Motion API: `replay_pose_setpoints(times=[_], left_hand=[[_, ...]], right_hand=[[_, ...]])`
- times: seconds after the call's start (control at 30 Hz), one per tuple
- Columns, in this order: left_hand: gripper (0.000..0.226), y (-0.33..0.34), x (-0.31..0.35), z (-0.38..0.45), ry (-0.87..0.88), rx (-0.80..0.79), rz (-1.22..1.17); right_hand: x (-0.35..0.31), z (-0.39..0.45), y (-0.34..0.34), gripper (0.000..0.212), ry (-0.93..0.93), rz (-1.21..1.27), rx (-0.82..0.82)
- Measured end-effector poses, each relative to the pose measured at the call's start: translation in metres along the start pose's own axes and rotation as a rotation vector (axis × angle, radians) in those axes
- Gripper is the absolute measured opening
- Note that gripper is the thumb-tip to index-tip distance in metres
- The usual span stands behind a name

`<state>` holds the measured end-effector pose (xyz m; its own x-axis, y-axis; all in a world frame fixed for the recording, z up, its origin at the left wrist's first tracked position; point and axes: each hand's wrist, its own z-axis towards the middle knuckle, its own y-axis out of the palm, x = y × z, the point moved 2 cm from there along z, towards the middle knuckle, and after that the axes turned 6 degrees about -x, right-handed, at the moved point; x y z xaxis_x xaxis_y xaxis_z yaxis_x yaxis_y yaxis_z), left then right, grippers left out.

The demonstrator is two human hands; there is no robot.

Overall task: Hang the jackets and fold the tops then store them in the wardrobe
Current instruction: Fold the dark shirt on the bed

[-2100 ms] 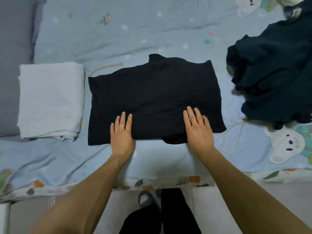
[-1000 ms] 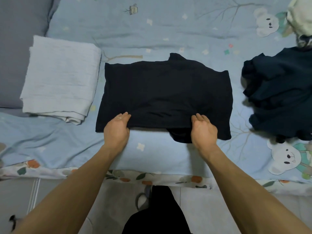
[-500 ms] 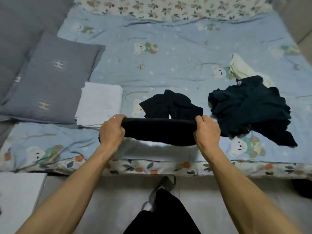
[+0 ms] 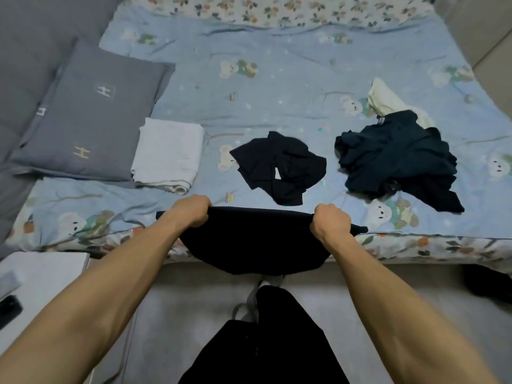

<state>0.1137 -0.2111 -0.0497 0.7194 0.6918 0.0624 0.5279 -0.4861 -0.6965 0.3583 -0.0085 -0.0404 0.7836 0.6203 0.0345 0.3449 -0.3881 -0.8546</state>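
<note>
Left hand (image 4: 191, 210) and right hand (image 4: 331, 221) are each gripping, fingers curled, an end of the folded black top (image 4: 255, 245), holding it taut over the near bed (image 4: 277, 92) edge, likely so the fold keeps.

I see my left hand (image 4: 191, 210) and right hand (image 4: 331, 221) each gripping the top edge of a black top (image 4: 255, 242), which hangs over the near edge of the bed (image 4: 277, 79). On the bed lie a crumpled black garment (image 4: 279, 167), a dark teal heap (image 4: 396, 159), a folded white top (image 4: 169, 153) and a grey pillow (image 4: 91, 112).
</note>
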Motion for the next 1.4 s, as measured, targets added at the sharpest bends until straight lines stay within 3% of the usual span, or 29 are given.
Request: replay_pose_setpoints(times=[0.13, 0.2, 0.27, 0.33, 0.47, 0.63, 0.77, 0.9, 1.0, 1.07, 1.13, 1.23, 1.3, 1.4], left_hand=[[0.035, 0.01, -0.005, 0.054, -0.028, -0.065, 0.009], [0.036, 0.001, -0.007, 0.095, -0.007, 0.106, -0.025], [0.042, -0.008, -0.007, 0.164, 0.043, 0.432, -0.018], [0.048, -0.003, 0.003, 0.189, 0.099, 0.544, 0.029], [0.049, 0.057, 0.043, 0.239, 0.209, 0.375, -0.008], [0.06, 0.104, 0.079, 0.259, 0.334, 0.221, 0.129], [0.062, 0.112, 0.096, 0.259, 0.213, 0.147, 0.173], [0.047, 0.084, 0.16, 0.269, 0.54, 0.292, 0.135], [0.056, 0.056, 0.223, 0.286, 0.714, 0.181, 0.298], [0.072, 0.047, 0.258, 0.301, 0.767, 0.104, 0.456], [0.081, 0.042, 0.284, 0.31, 0.829, 0.027, 0.649], [0.073, 0.04, 0.303, 0.317, 0.838, -0.057, 0.835], [0.055, 0.034, 0.31, 0.311, 0.819, -0.039, 0.815], [0.028, 0.023, 0.291, 0.293, 0.83, 0.072, 0.681]], right_hand=[[-0.004, 0.047, 0.015, 0.02, 0.006, -0.024, -0.035], [-0.009, 0.091, 0.013, 0.02, -0.032, -0.026, 0.063], [-0.017, 0.164, 0.021, 0.026, -0.087, -0.006, 0.232], [-0.029, 0.196, 0.027, 0.031, -0.189, 0.055, 0.298], [-0.043, 0.242, 0.095, 0.042, -0.35, 0.136, 0.173], [-0.028, 0.255, 0.162, 0.057, -0.642, 0.005, 0.047], [0.034, 0.259, 0.186, 0.068, -0.37, 0.065, -0.03], [0.061, 0.238, 0.18, 0.066, -0.167, 0.286, -0.017], [0.078, 0.226, 0.177, 0.078, 0.088, 0.664, -0.034], [0.087, 0.223, 0.174, 0.068, 0.197, 0.964, -0.138], [0.092, 0.222, 0.174, 0.047, 0.252, 1.175, -0.29], [0.094, 0.22, 0.177, 0.029, 0.216, 1.196, -0.407], [0.093, 0.214, 0.174, 0.018, 0.187, 1.129, -0.39], [0.078, 0.196, 0.159, 0.019, 0.164, 1.075, -0.341]])
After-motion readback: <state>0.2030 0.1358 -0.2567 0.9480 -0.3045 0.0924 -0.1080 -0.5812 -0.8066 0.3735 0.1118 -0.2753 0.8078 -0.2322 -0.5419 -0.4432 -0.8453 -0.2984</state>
